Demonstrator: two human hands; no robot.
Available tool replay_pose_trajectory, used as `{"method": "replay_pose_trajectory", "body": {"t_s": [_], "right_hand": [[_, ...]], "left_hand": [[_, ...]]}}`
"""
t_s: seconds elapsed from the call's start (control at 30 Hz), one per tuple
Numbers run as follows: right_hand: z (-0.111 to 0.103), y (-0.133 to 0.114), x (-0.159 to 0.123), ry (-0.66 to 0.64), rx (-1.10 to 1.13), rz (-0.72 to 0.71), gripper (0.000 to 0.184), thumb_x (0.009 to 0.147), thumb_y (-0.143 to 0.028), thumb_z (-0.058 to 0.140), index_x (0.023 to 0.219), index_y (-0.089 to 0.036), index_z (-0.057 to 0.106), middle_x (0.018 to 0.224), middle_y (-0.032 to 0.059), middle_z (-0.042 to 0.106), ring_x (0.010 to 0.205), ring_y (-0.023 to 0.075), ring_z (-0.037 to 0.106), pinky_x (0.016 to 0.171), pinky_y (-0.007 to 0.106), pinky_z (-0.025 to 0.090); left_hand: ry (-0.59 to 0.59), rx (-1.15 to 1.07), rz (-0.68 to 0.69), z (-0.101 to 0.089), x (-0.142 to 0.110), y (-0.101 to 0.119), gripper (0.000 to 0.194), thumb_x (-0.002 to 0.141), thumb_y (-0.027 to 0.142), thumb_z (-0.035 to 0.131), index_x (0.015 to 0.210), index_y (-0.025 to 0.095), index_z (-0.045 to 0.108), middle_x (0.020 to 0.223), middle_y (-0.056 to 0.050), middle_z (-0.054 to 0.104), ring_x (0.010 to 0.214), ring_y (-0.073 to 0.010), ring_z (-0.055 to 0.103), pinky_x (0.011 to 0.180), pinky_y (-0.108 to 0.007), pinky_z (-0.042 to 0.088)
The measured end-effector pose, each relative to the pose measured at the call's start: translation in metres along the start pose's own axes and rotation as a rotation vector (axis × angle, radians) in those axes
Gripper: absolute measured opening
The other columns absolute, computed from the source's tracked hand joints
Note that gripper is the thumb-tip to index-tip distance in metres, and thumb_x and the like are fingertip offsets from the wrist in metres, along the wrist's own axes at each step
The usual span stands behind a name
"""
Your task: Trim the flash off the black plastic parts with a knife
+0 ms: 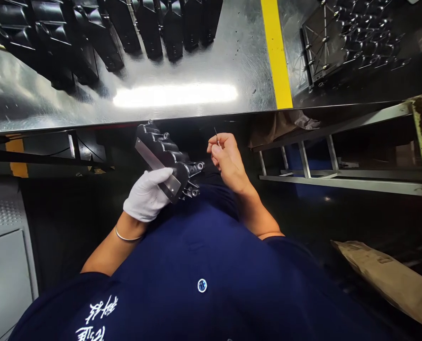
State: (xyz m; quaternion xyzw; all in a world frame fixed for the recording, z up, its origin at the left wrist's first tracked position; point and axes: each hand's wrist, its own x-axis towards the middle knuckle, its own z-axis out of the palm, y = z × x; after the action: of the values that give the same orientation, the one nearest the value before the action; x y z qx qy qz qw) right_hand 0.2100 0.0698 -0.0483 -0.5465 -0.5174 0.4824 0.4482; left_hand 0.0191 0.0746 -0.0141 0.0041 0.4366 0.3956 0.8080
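Note:
My left hand (147,195), in a white glove, grips a black moulded part (171,155) by its lower end. A flat metallic strip (156,163) runs along the part's near side, and my thumb presses on it. Rounded ribs and small round bosses show on its other side. To the right of the part, my bare right hand (228,161) is closed in a pinch. A thin, dark, pointed tool (216,134) sticks up from between its thumb and fingers; its kind is too small to tell. The tool and the part are apart.
A shiny metal table (196,71) lies ahead, with several similar black parts (171,28) along its far left. Beyond a yellow stripe (276,52) stand more black parts (367,38). A metal frame (338,182) is at right, a brown sack (388,279) lower right, a grey box (8,265) left.

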Motion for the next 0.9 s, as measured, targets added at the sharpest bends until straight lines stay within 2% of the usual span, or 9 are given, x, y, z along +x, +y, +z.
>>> {"method": "replay_pose_trajectory", "body": {"t_s": [0.1,0.17,0.3,0.47,0.53,0.6,0.7,0.8,0.9], "right_hand": [[-0.001,-0.01,-0.001,-0.085,-0.028,-0.096,0.032,0.099,-0.048,0.042,0.092,-0.02,0.056,0.082,-0.0001,0.055,0.072,0.0103,0.051,0.066,0.024,0.044],[-0.003,-0.016,-0.001,-0.185,-0.088,-0.19,0.035,0.101,-0.047,0.039,0.093,-0.019,0.06,0.082,0.0009,0.057,0.073,0.0107,0.052,0.068,0.025,0.045],[-0.01,-0.022,0.0,-0.311,-0.244,-0.307,0.034,0.103,-0.042,0.034,0.101,-0.019,0.059,0.088,0.002,0.06,0.072,0.0097,0.054,0.069,0.025,0.044],[-0.021,-0.024,0.006,-0.454,-0.321,-0.499,0.027,0.103,-0.031,0.037,0.088,-0.019,0.057,0.079,0.0011,0.061,0.067,0.009,0.055,0.063,0.022,0.043],[-0.022,-0.026,0.009,-0.481,-0.331,-0.609,0.033,0.103,-0.035,0.035,0.084,-0.019,0.057,0.074,0.0012,0.06,0.065,0.0095,0.055,0.061,0.022,0.042],[-0.021,-0.029,0.012,-0.5,-0.375,-0.692,0.042,0.1,-0.05,0.038,0.08,-0.019,0.058,0.067,0.0001,0.056,0.06,0.0098,0.052,0.056,0.023,0.039],[-0.016,-0.033,0.015,-0.519,-0.488,-0.744,0.053,0.09,-0.066,0.048,0.066,-0.019,0.051,0.058,-0.0028,0.046,0.053,0.0089,0.043,0.051,0.025,0.03],[-0.01,-0.033,0.016,-0.499,-0.501,-0.776,0.057,0.089,-0.066,0.05,0.056,-0.021,0.041,0.053,-0.0042,0.039,0.048,0.0081,0.035,0.048,0.026,0.025],[-0.008,-0.029,0.016,-0.415,-0.48,-0.821,0.06,0.087,-0.067,0.053,0.053,-0.021,0.036,0.05,-0.0048,0.035,0.046,0.0079,0.032,0.047,0.026,0.024]], "left_hand": [[-0.132,0.091,0.103,-0.01,0.001,-0.002,0.018,0.064,0.002,0.065,0.069,0.019,0.064,0.069,0.0,0.072,0.059,-0.0131,0.068,0.058,-0.019,0.059],[-0.174,0.143,0.143,-0.014,0.001,-0.002,0.02,0.063,0.007,0.071,0.079,0.02,0.071,0.08,-0.004,0.075,0.068,-0.0181,0.071,0.064,-0.025,0.062],[-0.211,0.219,0.234,-0.019,0.001,-0.003,0.029,0.067,0.015,0.078,0.095,0.023,0.075,0.098,-0.006,0.077,0.087,-0.0228,0.074,0.08,-0.031,0.062],[-0.192,0.253,0.237,-0.02,-0.001,-0.002,0.036,0.066,0.017,0.081,0.1,0.028,0.075,0.094,-0.004,0.077,0.09,-0.0253,0.074,0.078,-0.031,0.062],[-0.195,0.256,0.215,-0.02,-0.002,-0.002,0.038,0.064,0.018,0.083,0.101,0.028,0.075,0.089,-0.004,0.077,0.085,-0.0266,0.075,0.073,-0.033,0.063],[-0.202,0.265,0.191,-0.02,-0.002,-0.002,0.037,0.063,0.019,0.084,0.098,0.025,0.075,0.087,-0.005,0.077,0.082,-0.0272,0.074,0.069,-0.034,0.063],[-0.24,0.286,0.173,-0.02,-0.002,-0.002,0.039,0.062,0.022,0.086,0.099,0.022,0.075,0.098,-0.007,0.077,0.091,-0.0299,0.074,0.075,-0.035,0.063],[-0.259,0.293,0.149,-0.019,-0.002,-0.003,0.043,0.061,0.028,0.088,0.101,0.02,0.074,0.105,-0.01,0.076,0.095,-0.033,0.073,0.078,-0.039,0.062],[-0.222,0.282,0.138,-0.018,-0.003,-0.004,0.036,0.058,0.031,0.089,0.089,0.019,0.074,0.093,-0.009,0.077,0.086,-0.0323,0.074,0.074,-0.04,0.063]]}}
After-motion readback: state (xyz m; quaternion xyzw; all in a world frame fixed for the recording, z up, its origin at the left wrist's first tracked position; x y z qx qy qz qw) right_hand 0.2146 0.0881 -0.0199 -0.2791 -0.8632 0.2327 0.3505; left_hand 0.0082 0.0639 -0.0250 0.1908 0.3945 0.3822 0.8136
